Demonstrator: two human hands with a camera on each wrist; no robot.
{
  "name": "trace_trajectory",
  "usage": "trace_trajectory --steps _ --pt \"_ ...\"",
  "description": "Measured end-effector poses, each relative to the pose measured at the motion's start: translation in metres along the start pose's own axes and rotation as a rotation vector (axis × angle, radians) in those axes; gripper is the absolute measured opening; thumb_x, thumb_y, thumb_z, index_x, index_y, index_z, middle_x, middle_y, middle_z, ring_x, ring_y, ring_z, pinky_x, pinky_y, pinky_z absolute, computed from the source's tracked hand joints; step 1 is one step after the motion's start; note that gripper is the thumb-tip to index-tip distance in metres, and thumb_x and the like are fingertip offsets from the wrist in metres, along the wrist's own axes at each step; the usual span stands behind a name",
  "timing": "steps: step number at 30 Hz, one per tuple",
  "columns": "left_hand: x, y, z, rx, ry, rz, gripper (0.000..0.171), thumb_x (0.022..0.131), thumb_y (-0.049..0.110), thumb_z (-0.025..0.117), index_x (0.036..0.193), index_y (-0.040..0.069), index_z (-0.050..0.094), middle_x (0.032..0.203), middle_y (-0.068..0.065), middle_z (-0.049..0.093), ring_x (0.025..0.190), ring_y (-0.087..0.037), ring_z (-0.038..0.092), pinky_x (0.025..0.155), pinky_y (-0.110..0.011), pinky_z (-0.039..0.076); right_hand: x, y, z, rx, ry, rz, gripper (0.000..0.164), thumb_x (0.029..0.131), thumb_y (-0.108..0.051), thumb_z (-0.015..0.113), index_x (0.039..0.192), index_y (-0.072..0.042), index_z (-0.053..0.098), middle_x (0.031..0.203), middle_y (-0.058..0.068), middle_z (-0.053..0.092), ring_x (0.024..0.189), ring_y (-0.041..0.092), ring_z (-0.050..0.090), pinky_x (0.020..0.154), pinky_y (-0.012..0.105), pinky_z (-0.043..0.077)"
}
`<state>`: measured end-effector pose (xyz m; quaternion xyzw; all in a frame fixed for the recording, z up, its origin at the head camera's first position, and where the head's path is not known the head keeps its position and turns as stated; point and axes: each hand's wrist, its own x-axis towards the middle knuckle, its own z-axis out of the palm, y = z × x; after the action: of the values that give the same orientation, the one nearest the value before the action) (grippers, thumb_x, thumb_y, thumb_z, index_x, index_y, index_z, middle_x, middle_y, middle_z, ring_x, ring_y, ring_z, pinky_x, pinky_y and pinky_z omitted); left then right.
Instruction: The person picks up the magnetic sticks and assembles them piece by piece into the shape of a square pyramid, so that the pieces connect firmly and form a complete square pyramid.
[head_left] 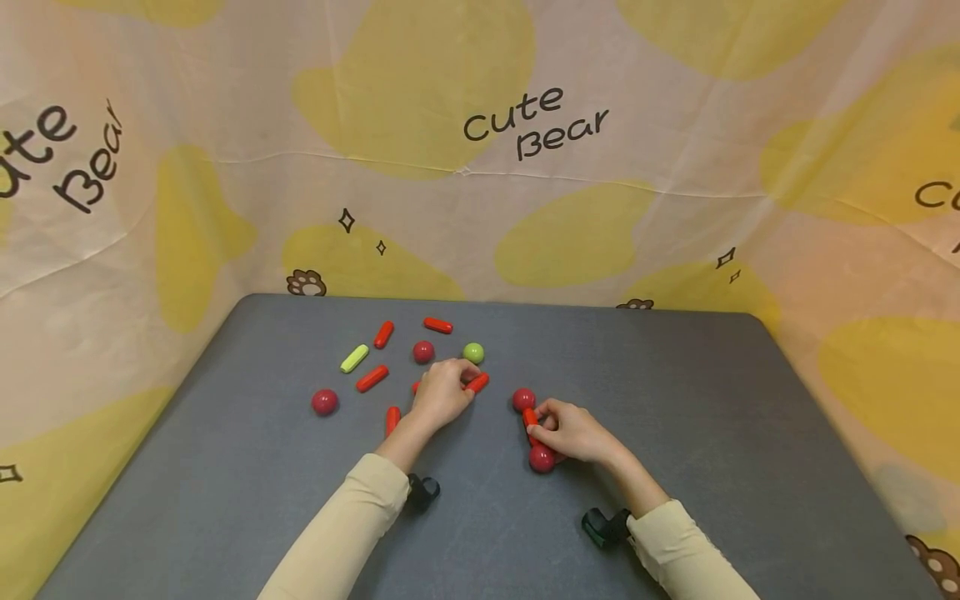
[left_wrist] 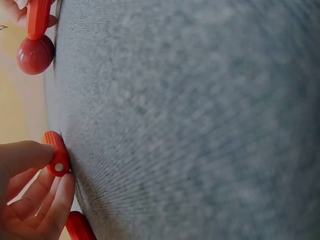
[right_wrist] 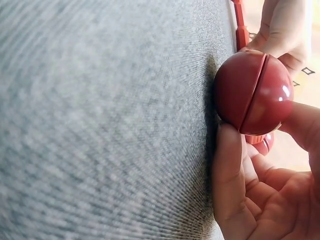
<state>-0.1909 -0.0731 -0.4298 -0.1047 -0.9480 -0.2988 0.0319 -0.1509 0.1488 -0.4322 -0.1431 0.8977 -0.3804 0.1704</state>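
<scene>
My left hand (head_left: 442, 393) pinches a short red rod (head_left: 477, 382) between thumb and fingers, low at the grey tabletop. In the left wrist view, a small pale round spot (left_wrist: 59, 167) shows on that rod's end. To the right, my right hand (head_left: 576, 430) grips a red rod (head_left: 530, 418) that runs between two dark red balls, the far one (head_left: 523, 400) and the near one (head_left: 542, 459). The near ball (right_wrist: 252, 92) fills much of the right wrist view, a groove across its middle, and hides most of the rod behind it.
Left of the hands lie several red rods (head_left: 372, 378), a yellow-green rod (head_left: 354, 358), two loose red balls, one farther back (head_left: 423, 352) and one at the left (head_left: 325, 402), and a green ball (head_left: 473, 352). A printed cloth (head_left: 570, 233) hangs behind the grey table (head_left: 712, 433).
</scene>
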Motion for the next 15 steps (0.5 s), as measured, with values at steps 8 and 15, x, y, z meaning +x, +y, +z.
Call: trace_trajectory --steps 8,15 --pt "0.0022 -0.0005 0.0012 0.041 -0.035 -0.007 0.027 0.075 -0.001 0.064 0.099 0.010 0.072 0.092 -0.004 0.068 0.079 -0.020 0.063 0.069 -0.035 0.050 0.0009 -0.0002 0.0001 -0.012 0.007 0.011 0.019 0.086 -0.021 0.063 0.097 -0.007 0.058 0.065 -0.004 0.057 0.050 0.008 0.049 0.048 0.024 0.038" --pt "0.0002 -0.0013 0.0011 0.025 -0.050 0.019 0.026 0.075 -0.002 0.063 0.096 0.010 0.072 0.090 -0.003 0.069 0.080 -0.019 0.063 0.068 -0.034 0.050 0.0013 0.0006 0.0010 -0.017 0.013 0.021 0.021 0.085 -0.022 0.063 0.098 -0.006 0.058 0.066 -0.003 0.057 0.051 0.008 0.050 0.048 0.025 0.038"
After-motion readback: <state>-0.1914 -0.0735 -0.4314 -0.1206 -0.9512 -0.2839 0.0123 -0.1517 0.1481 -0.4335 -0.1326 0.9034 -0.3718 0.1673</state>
